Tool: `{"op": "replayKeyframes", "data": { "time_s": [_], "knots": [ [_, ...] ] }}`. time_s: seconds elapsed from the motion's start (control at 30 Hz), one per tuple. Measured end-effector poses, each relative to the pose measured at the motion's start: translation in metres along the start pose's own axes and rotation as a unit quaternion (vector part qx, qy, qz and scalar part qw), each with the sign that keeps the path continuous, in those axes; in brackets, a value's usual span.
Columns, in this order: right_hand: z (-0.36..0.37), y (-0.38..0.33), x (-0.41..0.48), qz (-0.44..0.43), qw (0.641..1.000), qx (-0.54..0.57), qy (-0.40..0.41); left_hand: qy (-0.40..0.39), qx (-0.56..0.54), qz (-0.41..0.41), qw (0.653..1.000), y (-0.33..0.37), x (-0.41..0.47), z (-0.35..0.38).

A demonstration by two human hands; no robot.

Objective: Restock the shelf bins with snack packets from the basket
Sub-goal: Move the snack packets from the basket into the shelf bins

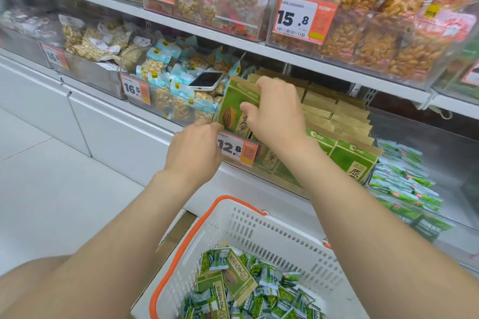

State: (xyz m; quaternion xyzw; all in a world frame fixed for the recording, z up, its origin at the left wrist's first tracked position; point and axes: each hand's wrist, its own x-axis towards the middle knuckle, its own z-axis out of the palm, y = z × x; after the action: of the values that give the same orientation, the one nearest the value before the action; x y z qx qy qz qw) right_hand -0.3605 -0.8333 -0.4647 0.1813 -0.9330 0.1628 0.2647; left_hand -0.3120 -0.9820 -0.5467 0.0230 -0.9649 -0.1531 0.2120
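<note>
Basket (259,230): white with an orange handle, low down in front of the shelf. A heap of loose packets (272,300) lies in it, mostly small green ones with a couple of larger ones on top.
Step in hand: by my reading, seating one packet at the front of its bin. With so much stock below, the job looks far from done.
Green packet (234,109): upright, tilted a little to the left, printed face toward us, at the front left corner of the bin (337,122), just above the price tag (237,149).
Right grip (274,114): closed over the packet's upper right edge, fingers curled behind it, thumb on the face.
Left grip (194,147): at the packet's lower left corner, fingertips seemingly pinching it where it meets the bin's front rim.
Packet relative to grips: between the two, held at opposite corners.
Bin contents: rows of matching packets standing on edge behind and to the right.
Next move: likely calls for pushing the packet down and back until it sits flush with the row, then letting go.
Nearby: a phone (206,80) rests on the nut packets in the bin to the left, close enough to knock.
</note>
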Motion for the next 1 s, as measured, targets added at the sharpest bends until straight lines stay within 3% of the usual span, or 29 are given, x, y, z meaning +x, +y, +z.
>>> {"op": "replayKeyframes", "data": {
  "time_s": [0.1,0.4,0.57,0.67,0.73,0.8,0.9,1.0],
  "knots": [
    [0.0,0.002,0.027,0.008,0.99,-0.136,-0.032,0.012,-0.01,0.006,1.0,0.0,-0.001,-0.002],
    [0.016,-0.011,0.039,-0.039,0.964,-0.187,-0.185,0.003,-0.024,-0.03,0.999,0.004,0.001,0.01],
    [0.032,-0.012,0.03,-0.056,0.96,-0.233,-0.147,0.005,-0.027,-0.01,1.0,-0.002,0.0,0.015],
    [0.036,-0.011,0.015,-0.06,0.965,-0.253,-0.041,0.009,-0.04,0.006,0.999,0.0,-0.008,0.015],
    [0.035,-0.007,-0.007,-0.077,0.972,-0.21,0.068,0.027,-0.029,0.023,0.999,0.005,-0.014,0.017],
    [0.04,-0.004,-0.041,-0.111,0.982,-0.098,0.121,0.033,-0.023,0.02,0.999,0.009,-0.02,0.018],
    [0.063,0.009,-0.102,-0.083,0.994,0.033,0.057,-0.053,-0.004,0.009,0.999,0.011,-0.029,0.024],
    [0.093,0.035,-0.15,-0.023,0.994,0.076,-0.081,-0.204,0.071,0.017,0.976,0.008,-0.04,0.039]
  ]
}}
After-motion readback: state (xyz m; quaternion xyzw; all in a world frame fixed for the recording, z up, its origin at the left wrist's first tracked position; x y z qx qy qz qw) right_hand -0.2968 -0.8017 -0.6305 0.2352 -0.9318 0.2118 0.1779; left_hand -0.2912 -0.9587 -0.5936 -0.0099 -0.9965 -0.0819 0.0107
